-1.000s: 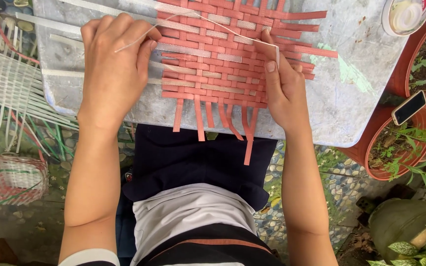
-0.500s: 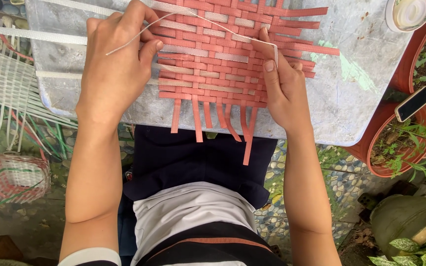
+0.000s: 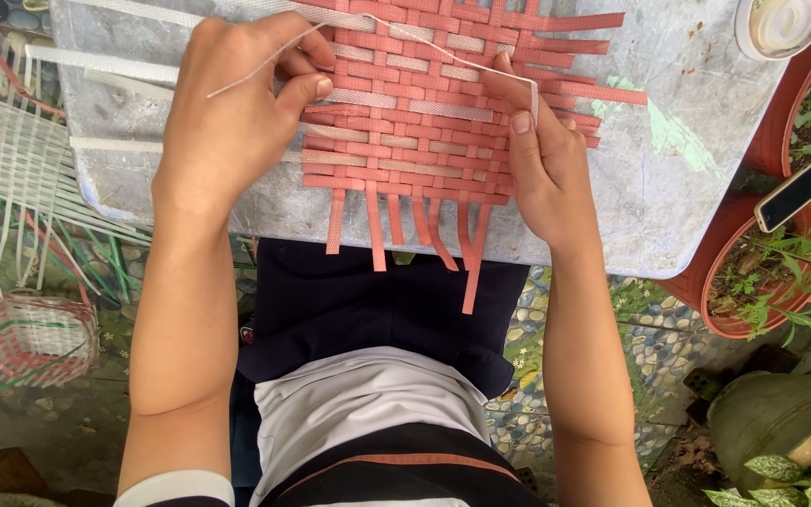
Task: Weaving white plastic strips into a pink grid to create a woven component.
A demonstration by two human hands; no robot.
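Note:
A woven mat of salmon-red plastic strips (image 3: 424,122) lies on a worn grey table (image 3: 668,188), its loose ends hanging over the near edge. My left hand (image 3: 237,113) pinches a thin white strip (image 3: 405,38) at the mat's left side. That strip arches over the weave to my right hand (image 3: 537,160), which pinches its other end at the mat's right side and rests on the weave.
Loose white strips (image 3: 96,61) lie on the table's left. A white woven panel (image 3: 2,160) and a small red-and-white basket (image 3: 35,333) sit lower left. Terracotta plant pots (image 3: 753,282) stand at right, one holding a phone (image 3: 788,197). A tape roll (image 3: 781,23) sits top right.
My left hand has slid right toward the mat and curled its fingers onto the white strip. The right hand has stayed at the mat's right side.

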